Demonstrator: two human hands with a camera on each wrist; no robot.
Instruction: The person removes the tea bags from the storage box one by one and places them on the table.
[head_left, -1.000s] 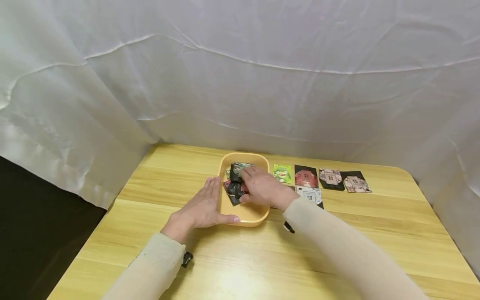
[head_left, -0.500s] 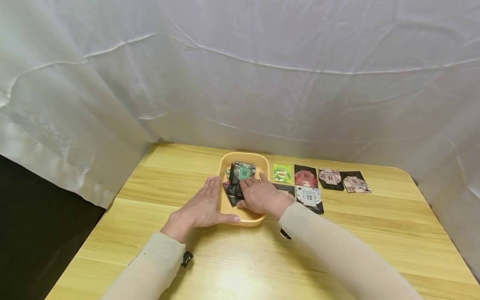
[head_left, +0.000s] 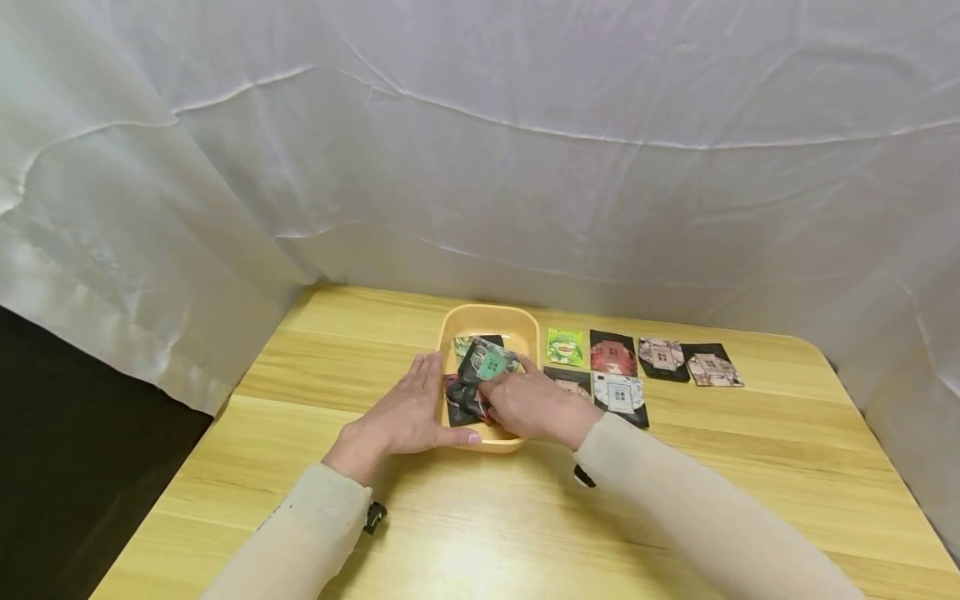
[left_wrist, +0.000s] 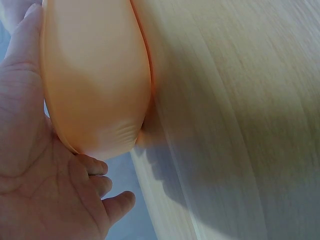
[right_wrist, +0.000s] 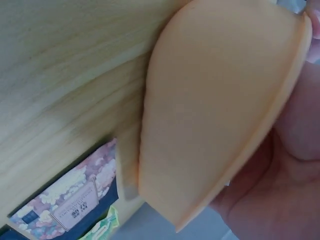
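Observation:
An orange plastic tray (head_left: 528,333) holds a loose pile of tea bag sachets. My left hand (head_left: 401,412) rests against its left side, fingers straight along the wall and thumb across the near corner. In the left wrist view the palm of the left hand (left_wrist: 40,160) lies beside the tray wall (left_wrist: 100,65). My right hand (head_left: 536,404) reaches into the tray with curled fingers, pinching a dark tea bag (head_left: 474,402) with a red edge. A green-labelled tea bag (head_left: 489,363) lies tilted above it. The right fingertips are partly hidden; the tray wall covers them in the right wrist view.
Right of the tray, tea bags lie in rows: a green-yellow one (head_left: 565,347), a red one (head_left: 612,353), two pink floral ones at the far right (head_left: 712,365), a white one (head_left: 620,396) and a partly covered dark one (head_left: 567,380). A pale curtain (head_left: 480,183) hangs behind the table.
My right hand has worked through the pile, and its fingers have curled. The green-labelled tea bag has turned and shifted toward me, uncovering other sachets at the far end. The left hand has stayed put.

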